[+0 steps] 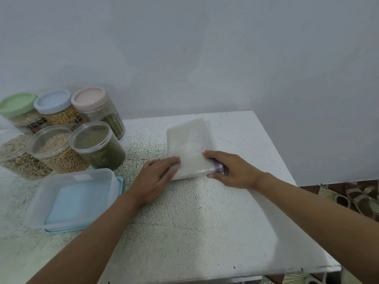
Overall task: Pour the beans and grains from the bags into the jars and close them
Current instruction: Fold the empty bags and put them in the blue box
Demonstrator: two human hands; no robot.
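We find the folded plastic bag (189, 148) lying flat mid-bench (205, 222). The left hand (158, 173) presses its left edge, fingers (172, 160) together. The right hand (231, 171) grips the right corner, fingers curled. The filled jars (96, 144) stand far left.

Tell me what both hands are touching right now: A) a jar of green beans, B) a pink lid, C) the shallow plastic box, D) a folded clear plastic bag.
D: the left hand and right hand both lie on the folded plastic bag.
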